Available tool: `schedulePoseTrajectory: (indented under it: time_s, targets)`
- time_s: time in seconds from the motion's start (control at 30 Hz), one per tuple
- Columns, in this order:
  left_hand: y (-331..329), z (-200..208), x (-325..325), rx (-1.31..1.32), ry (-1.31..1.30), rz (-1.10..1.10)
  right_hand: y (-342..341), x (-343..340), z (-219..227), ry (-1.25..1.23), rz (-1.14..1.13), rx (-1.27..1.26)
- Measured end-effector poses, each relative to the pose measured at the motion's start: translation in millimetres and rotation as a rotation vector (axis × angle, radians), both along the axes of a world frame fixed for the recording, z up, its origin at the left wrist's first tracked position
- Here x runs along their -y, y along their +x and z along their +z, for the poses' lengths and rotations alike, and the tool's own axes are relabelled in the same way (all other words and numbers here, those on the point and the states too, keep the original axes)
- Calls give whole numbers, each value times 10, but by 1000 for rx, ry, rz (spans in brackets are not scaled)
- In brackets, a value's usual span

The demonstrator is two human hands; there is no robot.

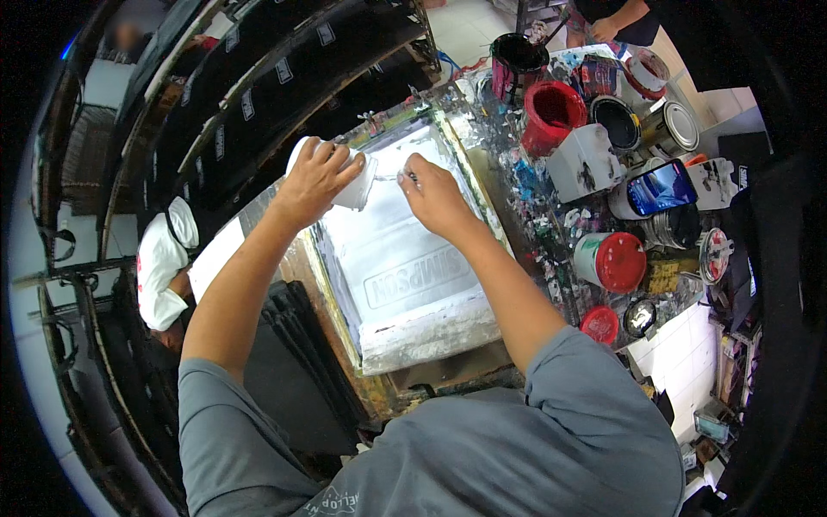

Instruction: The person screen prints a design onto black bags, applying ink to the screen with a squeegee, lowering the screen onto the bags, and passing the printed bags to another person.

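A white tub (360,195) is tipped over the far part of a screen-printing frame (484,196), its mouth facing right. My left hand (317,179) is wrapped over the tub from above. Close to the tub's mouth, my right hand (436,200) is closed in a pinch on a thin tool (389,177), whose full shape I cannot make out. Below both hands lies the pale mesh (366,250), showing a boxed lettering design. A whitish, ink-smeared strip (431,332) runs across the frame's near end.
Right of the frame, the paint-splattered table holds a red bucket (551,116), a dark bucket (517,65), a red-lidded tub (618,261) and a phone (662,188). Racks with dark panels (284,73) stand at left. A white-shirted person (162,267) is at left; another person's hand (605,29) is top right.
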State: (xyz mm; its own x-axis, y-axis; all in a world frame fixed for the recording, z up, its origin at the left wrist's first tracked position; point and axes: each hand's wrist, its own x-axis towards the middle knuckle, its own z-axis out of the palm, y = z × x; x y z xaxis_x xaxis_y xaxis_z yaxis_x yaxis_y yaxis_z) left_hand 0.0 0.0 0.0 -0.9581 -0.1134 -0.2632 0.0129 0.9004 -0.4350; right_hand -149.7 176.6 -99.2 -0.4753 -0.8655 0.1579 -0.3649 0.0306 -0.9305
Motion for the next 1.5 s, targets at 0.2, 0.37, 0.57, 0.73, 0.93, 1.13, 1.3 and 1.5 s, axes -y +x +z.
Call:
schedulePoseTrajectory:
  time_s: [0.2, 0.37, 0.57, 0.73, 0.93, 1.13, 1.3, 1.5]
  targets:
    - [20, -106, 185, -13, -94, 3, -286, -286, 133, 76, -36, -69]
    - [50, -197, 281, 36, -143, 36, -696, -298, -82, 144, -105, -209]
    - [-84, -128, 298, 31, -76, 5, -1141, 439, -533, 144, -73, -323]
    - [-167, -155, 239, 26, -69, -76, -1220, 715, -475, 348, -113, -719]
    - [-79, -215, 187, -76, -26, -272, -631, 1035, -60, 22, 266, 50]
    - [-58, -62, 150, -74, -16, -490, -345, 1437, -18, 383, 806, 876]
    - [160, -98, 260, -256, 21, -423, -210, 1256, 131, 178, 639, 907]
    - [313, -282, 61, -725, 51, 20, -144, 1383, 243, 83, 494, 730]
